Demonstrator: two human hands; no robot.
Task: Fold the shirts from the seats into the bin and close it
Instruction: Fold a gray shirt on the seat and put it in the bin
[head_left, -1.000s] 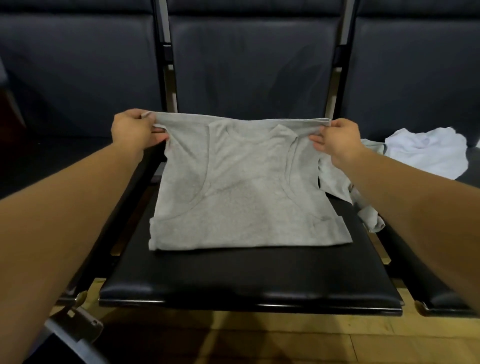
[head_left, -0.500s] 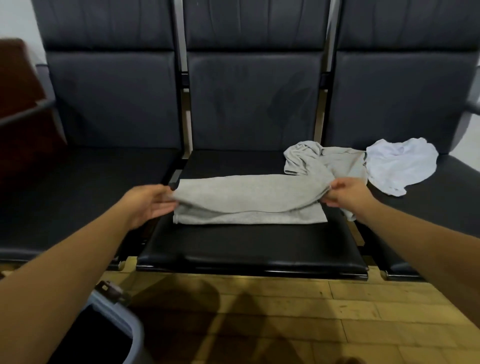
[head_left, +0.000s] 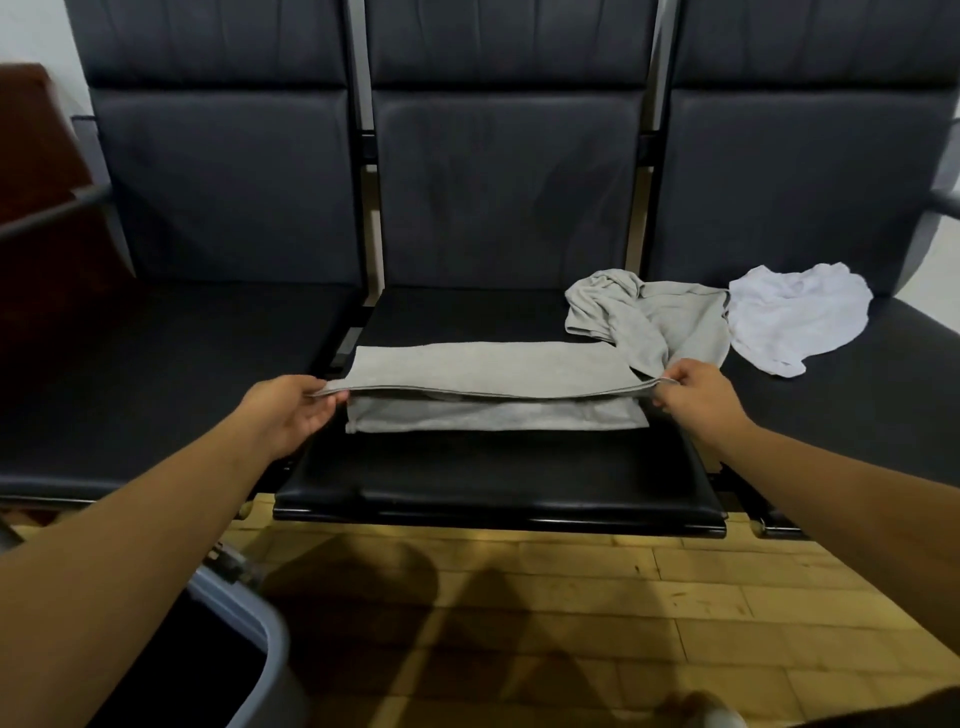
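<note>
Left hand (head_left: 291, 410) and right hand (head_left: 696, 395) each pinch an end of the grey shirt (head_left: 488, 371), its upper layer raised over the lower on the middle seat (head_left: 493, 483). A crumpled grey shirt (head_left: 654, 322) and white shirt (head_left: 795, 322) lie just behind; the bin (head_left: 260, 639) stands lower left.

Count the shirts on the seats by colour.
Grey: 2, the half-folded grey shirt and the crumpled grey shirt
White: 1, the white shirt
Total: 3
</note>
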